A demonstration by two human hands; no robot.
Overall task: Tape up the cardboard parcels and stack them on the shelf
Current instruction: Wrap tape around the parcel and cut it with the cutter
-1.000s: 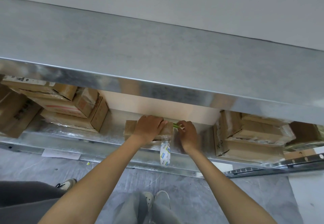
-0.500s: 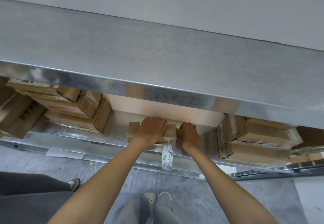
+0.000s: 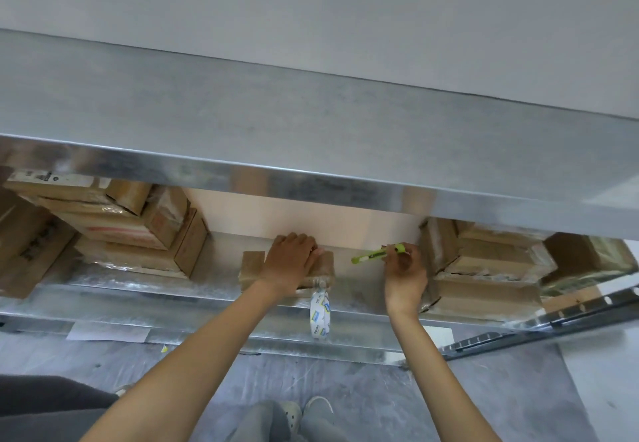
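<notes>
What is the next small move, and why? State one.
Probably bring the cutter, held in the right hand, to the strip above the tape roll and cut it: the roll hangs from the box under the left hand, and the cutter is off to its right.

One parcel (image 3: pixel 252 265) mid-shelf, and counting out from it: two hands, left hand (image 3: pixel 290 261) on top of it and right hand (image 3: pixel 404 268) just to its right, one green cutter (image 3: pixel 378 254) in that right hand, one tape roll (image 3: pixel 320 310) hanging at its front edge. Left of the parcel, a left stack (image 3: pixel 131 234) of at least three boxes plus one leaning box (image 3: pixel 24 251) farther out; to its right, a right stack (image 3: pixel 484 268) of three or so, exact count hard to call, and one far box (image 3: pixel 587 255) beyond. Two shelves, top shelf (image 3: pixel 311 123) above the parcel and bottom shelf (image 3: pixel 363 289) under it, and two shoes (image 3: pixel 289 411) down on the floor in front.
</notes>
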